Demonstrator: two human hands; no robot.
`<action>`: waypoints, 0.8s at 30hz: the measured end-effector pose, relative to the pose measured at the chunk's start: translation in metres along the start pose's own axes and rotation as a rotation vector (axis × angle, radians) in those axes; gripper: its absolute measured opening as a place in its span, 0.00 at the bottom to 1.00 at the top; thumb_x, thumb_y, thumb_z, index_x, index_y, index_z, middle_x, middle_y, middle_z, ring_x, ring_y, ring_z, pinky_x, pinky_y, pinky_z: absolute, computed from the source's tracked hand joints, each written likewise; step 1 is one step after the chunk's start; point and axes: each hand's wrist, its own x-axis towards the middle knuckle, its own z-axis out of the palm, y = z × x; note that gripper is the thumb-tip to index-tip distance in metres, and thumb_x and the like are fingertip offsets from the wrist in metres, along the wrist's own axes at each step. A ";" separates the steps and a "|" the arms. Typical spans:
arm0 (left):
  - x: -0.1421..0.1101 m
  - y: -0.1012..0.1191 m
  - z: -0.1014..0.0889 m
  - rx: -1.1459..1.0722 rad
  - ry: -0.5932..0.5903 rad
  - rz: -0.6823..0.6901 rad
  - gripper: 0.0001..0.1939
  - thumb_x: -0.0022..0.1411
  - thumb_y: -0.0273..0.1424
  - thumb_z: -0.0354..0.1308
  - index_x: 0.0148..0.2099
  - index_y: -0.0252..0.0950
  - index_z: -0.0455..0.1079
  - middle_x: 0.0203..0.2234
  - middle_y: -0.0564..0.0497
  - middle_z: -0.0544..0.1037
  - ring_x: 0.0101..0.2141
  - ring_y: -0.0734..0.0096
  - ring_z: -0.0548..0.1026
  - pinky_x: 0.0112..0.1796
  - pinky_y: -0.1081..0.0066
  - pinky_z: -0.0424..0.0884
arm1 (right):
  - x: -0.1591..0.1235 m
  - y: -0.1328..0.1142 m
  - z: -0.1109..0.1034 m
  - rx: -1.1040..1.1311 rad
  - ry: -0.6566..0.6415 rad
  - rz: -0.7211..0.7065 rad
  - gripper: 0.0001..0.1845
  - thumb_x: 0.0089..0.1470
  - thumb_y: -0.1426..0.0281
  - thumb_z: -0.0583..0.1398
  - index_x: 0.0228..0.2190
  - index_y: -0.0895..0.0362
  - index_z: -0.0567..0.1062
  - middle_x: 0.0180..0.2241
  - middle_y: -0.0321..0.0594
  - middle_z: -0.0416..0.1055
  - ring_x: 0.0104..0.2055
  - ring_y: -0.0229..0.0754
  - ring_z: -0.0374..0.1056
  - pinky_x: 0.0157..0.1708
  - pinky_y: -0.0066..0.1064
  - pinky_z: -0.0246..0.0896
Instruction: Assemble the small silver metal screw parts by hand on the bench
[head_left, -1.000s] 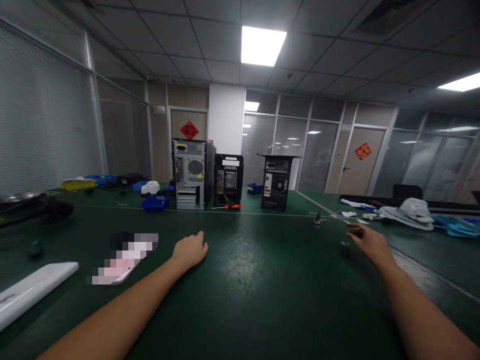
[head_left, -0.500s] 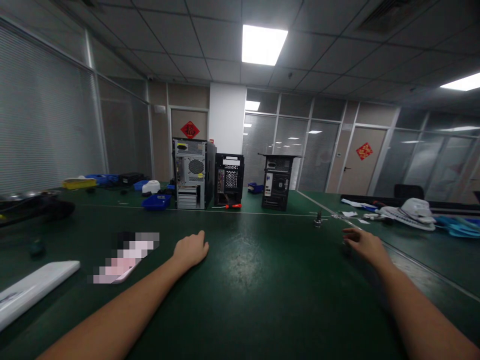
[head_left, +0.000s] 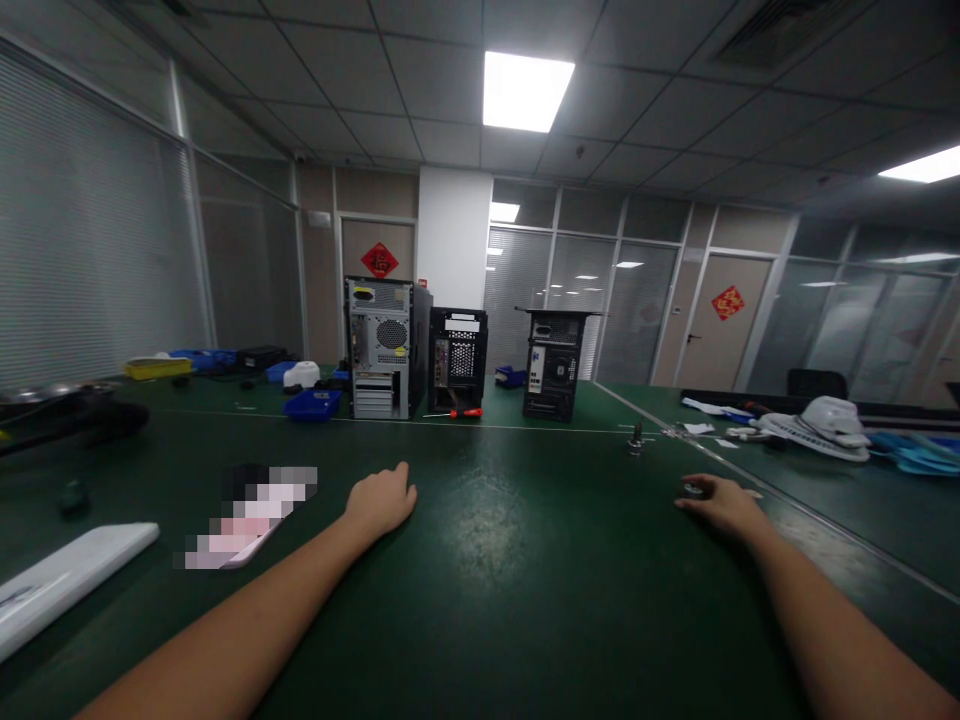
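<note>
On the green table (head_left: 525, 600), my left hand (head_left: 380, 498) rests palm down, its thumb and forefinger apart, with nothing visible in it. The other fingers are partly hidden. A pink and white flat thing (head_left: 255, 520), blurred out by blocks, lies to its left. Over at the right, my right hand (head_left: 721, 505) has its thumb and fingers closed around a small dark and silvery part (head_left: 693, 490); its kind is too small to tell. Beyond that hand, a small metal piece with a pointed top (head_left: 636, 440) stands upright on the table.
Three computer cases (head_left: 379, 345) stand at the back, with a red-handled screwdriver (head_left: 466, 413) before the middle one. A blue tray (head_left: 313, 404) sits left of them. A white slab-like thing (head_left: 71, 580) lies near left; a white hat (head_left: 821, 428) is far right.
My right hand has lowered slightly and turned, and the small part between its thumb and fingers now shows more clearly. My left hand has stayed in place.
</note>
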 end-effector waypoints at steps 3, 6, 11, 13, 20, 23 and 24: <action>0.000 0.001 -0.001 -0.001 0.008 -0.004 0.19 0.68 0.42 0.48 0.52 0.36 0.68 0.42 0.38 0.79 0.41 0.51 0.79 0.38 0.58 0.73 | -0.005 -0.021 0.004 -0.051 -0.018 -0.014 0.30 0.39 0.59 0.68 0.46 0.57 0.78 0.42 0.49 0.80 0.45 0.56 0.76 0.45 0.43 0.70; -0.002 0.004 -0.002 0.021 0.021 0.009 0.18 0.67 0.41 0.48 0.51 0.36 0.69 0.41 0.39 0.80 0.41 0.51 0.79 0.39 0.58 0.73 | -0.013 -0.068 0.009 -0.056 -0.109 -0.086 0.28 0.44 0.62 0.66 0.49 0.57 0.77 0.45 0.49 0.79 0.48 0.53 0.75 0.49 0.41 0.68; -0.014 0.027 -0.007 -0.005 0.059 0.140 0.16 0.68 0.40 0.48 0.50 0.39 0.70 0.40 0.42 0.79 0.40 0.54 0.78 0.39 0.60 0.72 | -0.040 -0.176 0.029 -0.023 -0.262 -0.426 0.23 0.56 0.64 0.61 0.52 0.58 0.75 0.50 0.49 0.74 0.52 0.51 0.70 0.54 0.43 0.63; -0.025 0.043 -0.009 -0.083 0.065 0.270 0.15 0.68 0.40 0.49 0.49 0.41 0.70 0.41 0.45 0.79 0.41 0.57 0.77 0.40 0.62 0.71 | -0.055 -0.217 0.039 0.005 -0.308 -0.566 0.24 0.57 0.65 0.61 0.55 0.57 0.73 0.50 0.49 0.72 0.51 0.49 0.70 0.54 0.43 0.62; -0.068 0.096 -0.016 -0.304 0.053 0.639 0.16 0.71 0.39 0.47 0.50 0.39 0.72 0.47 0.45 0.73 0.49 0.61 0.71 0.48 0.64 0.69 | -0.119 -0.311 0.057 0.069 -0.386 -0.853 0.33 0.56 0.69 0.63 0.62 0.53 0.64 0.49 0.46 0.72 0.51 0.48 0.67 0.53 0.42 0.63; -0.073 0.102 -0.016 -0.323 0.090 0.665 0.16 0.72 0.35 0.45 0.50 0.37 0.72 0.46 0.45 0.73 0.47 0.62 0.71 0.49 0.64 0.68 | -0.132 -0.323 0.060 0.056 -0.386 -0.922 0.33 0.56 0.72 0.62 0.62 0.54 0.62 0.51 0.47 0.72 0.52 0.48 0.67 0.55 0.42 0.62; -0.072 0.102 -0.015 -0.314 0.102 0.660 0.16 0.72 0.35 0.45 0.49 0.37 0.73 0.45 0.45 0.73 0.46 0.62 0.71 0.49 0.64 0.69 | -0.132 -0.323 0.062 0.048 -0.381 -0.930 0.33 0.56 0.73 0.61 0.62 0.53 0.62 0.51 0.47 0.71 0.52 0.48 0.67 0.55 0.42 0.62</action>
